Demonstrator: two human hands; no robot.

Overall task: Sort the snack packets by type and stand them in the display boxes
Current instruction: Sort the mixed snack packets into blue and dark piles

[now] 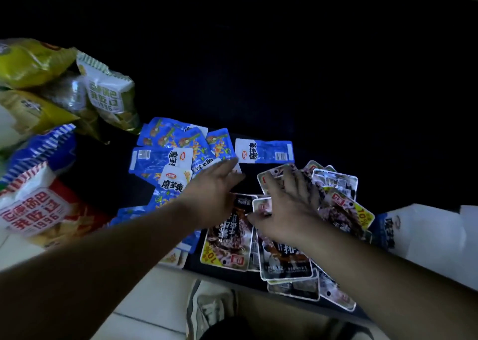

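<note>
Several blue snack packets (165,153) lie in a loose heap on the dark table, with one more blue packet (263,150) lying apart to the right. Several black and silver packets (333,182) are spread in a pile nearer me on the right. My left hand (214,192) reaches forward with fingers spread flat, over the gap between the two heaps, touching the edge of the blue ones. My right hand (289,205) rests palm down on the black and silver pile, fingers curled over the top packets (269,179); whether it grips one is unclear.
Large crisp bags, yellow (28,63), green and white (108,91) and red and white (38,210), crowd the left side. A white and blue display box (419,231) stands at the right edge. The table's front edge (243,277) runs below the piles, and a shoe (209,311) shows on the pale floor.
</note>
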